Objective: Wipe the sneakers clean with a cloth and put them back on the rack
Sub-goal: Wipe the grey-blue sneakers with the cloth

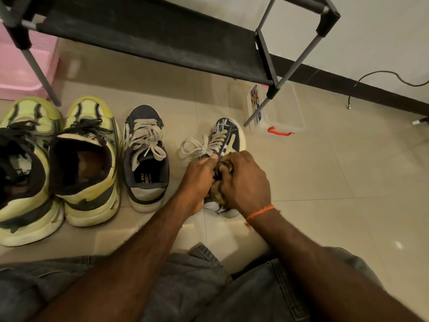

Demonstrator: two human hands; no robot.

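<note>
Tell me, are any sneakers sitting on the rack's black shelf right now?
No, the black shelf is bare, and all four sneakers are on the floor.

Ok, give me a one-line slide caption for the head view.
Left hand steadies a navy canvas sneaker while right hand rubs it with a brown crumpled cloth.

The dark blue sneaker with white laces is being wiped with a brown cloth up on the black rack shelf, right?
Not quite. The head view shows the dark blue sneaker with white laces wiped with the brown cloth down on the beige tiled floor; the black rack shelf holds no shoes.
</note>
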